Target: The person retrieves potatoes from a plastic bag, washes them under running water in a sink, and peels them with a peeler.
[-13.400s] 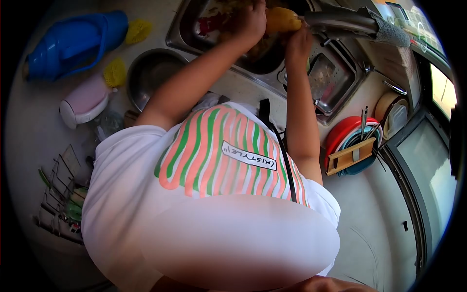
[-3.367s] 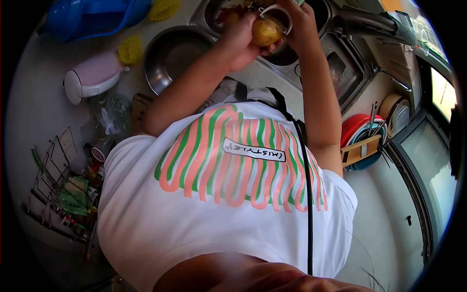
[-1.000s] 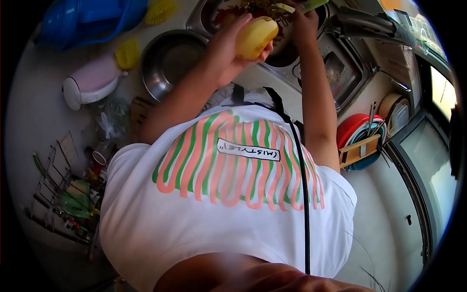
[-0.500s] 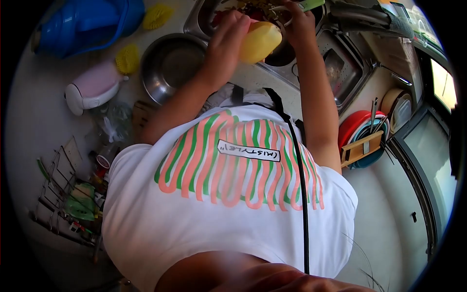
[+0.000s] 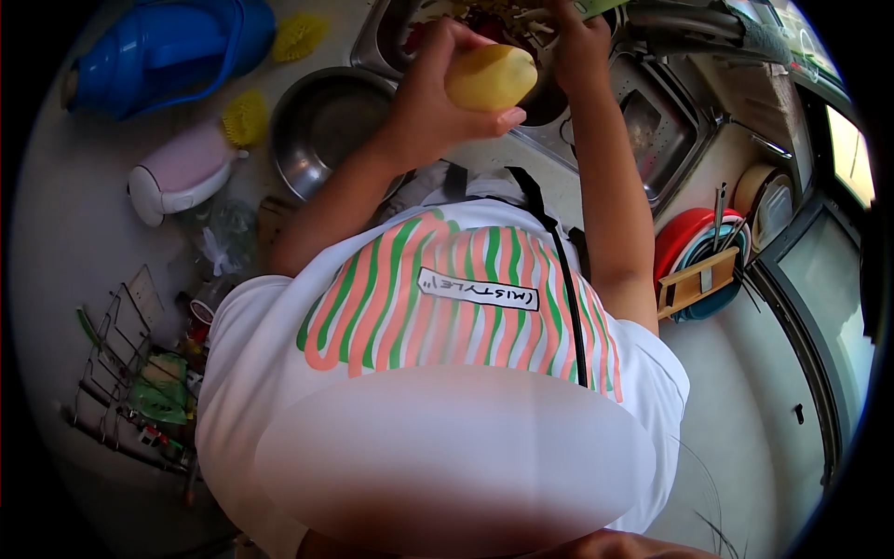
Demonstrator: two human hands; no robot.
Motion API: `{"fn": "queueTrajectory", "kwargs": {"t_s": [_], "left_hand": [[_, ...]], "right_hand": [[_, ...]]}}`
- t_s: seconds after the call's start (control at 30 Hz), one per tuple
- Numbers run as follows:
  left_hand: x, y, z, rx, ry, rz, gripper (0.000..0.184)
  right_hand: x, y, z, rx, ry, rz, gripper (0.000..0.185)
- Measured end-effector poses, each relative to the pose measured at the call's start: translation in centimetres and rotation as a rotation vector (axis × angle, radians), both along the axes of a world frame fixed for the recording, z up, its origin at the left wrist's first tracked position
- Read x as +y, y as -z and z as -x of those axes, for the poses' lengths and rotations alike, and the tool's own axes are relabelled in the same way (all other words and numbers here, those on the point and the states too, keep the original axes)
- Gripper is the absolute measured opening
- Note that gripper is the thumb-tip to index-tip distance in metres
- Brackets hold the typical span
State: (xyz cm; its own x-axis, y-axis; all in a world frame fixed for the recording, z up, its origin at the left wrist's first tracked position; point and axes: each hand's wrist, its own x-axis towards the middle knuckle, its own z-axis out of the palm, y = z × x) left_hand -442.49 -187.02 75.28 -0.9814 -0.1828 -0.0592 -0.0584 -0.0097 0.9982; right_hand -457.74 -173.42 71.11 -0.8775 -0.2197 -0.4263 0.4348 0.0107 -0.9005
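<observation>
My left hand [image 5: 424, 98] is wrapped round a smooth, pale-yellow peeled potato [image 5: 492, 78], above the front edge of the sink [image 5: 372, 42]. To its right, my right hand [image 5: 582, 51] is closed round a green-handled peeler [image 5: 596, 7], which is partly cut off by the top of the view. The peeler's head is hard to make out now. Potato and peeler are apart. Behind my hands, peelings [image 5: 507, 20] and reddish bits lie in the sink basin.
A steel bowl [image 5: 326, 130] stands left of the sink. Beyond it are a blue thermos flask [image 5: 158, 56], yellow scrubbers [image 5: 298, 37] and a pink-and-white appliance [image 5: 182, 177]. At right are a drainer basin [image 5: 652, 130], stacked colored basins [image 5: 680, 233] and a glazed door [image 5: 819, 279].
My left hand has turned, so the potato lies more level, with a fingertip showing beneath it. My right hand and the peeler have shifted slightly up, toward the frame's edge.
</observation>
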Motion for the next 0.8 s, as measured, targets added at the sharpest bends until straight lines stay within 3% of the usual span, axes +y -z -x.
{"fn": "queueTrajectory", "kwargs": {"t_s": [0.03, 0.13, 0.17, 0.27, 0.33, 0.47, 0.5, 0.53, 0.6, 0.7, 0.8], "left_hand": [[-0.2, -1.3, -0.1, 0.032, 0.002, 0.060, 0.061], [-0.6, -1.1, 0.4, 0.032, -0.034, 0.139, 0.060], [-0.6, -0.3, 0.6, -0.003, -0.042, 0.156, 0.059], [-0.5, 0.5, 1.4, -0.062, -0.035, 0.078, 0.056], [-0.3, 1.5, 1.5, -0.094, -0.007, 0.055, 0.055], [-0.1, 2.2, 0.9, -0.081, -0.015, -0.099, 0.054], [-0.2, 1.7, 0.6, -0.054, -0.015, -0.022, 0.054], [-0.5, 0.7, 0.3, -0.025, -0.006, 0.055, 0.054], [-0.7, 0.6, 0.4, -0.027, -0.018, 0.161, 0.055], [-0.6, 2.0, 0.7, -0.101, -0.028, 0.152, 0.055], [-0.1, 2.8, 1.3, -0.100, -0.020, 0.015, 0.055]], "right_hand": [[2.3, 5.3, 1.5, 0.075, -0.042, -0.152, 0.024], [1.7, 1.5, 0.7, 0.125, -0.013, -0.104, 0.020], [1.7, 1.5, 0.4, 0.065, 0.027, 0.073, 0.018], [-1.1, -5.9, -2.1, -0.179, 0.111, 0.359, 0.017], [-0.8, -3.9, -3.1, -0.091, -0.083, 0.497, 0.017], [-0.9, -1.0, -1.6, -0.087, 0.005, 0.329, 0.016], [1.7, 4.1, 0.4, 0.148, -0.146, -0.127, 0.019], [1.7, 5.1, 0.6, 0.138, 0.030, 0.037, 0.023], [2.2, 3.5, 0.7, -0.014, 0.051, 0.065, 0.027], [0.0, -0.9, -1.4, -0.204, 0.147, 0.375, 0.028], [-1.0, -2.0, -3.5, -0.075, -0.108, 0.393, 0.021]]}}
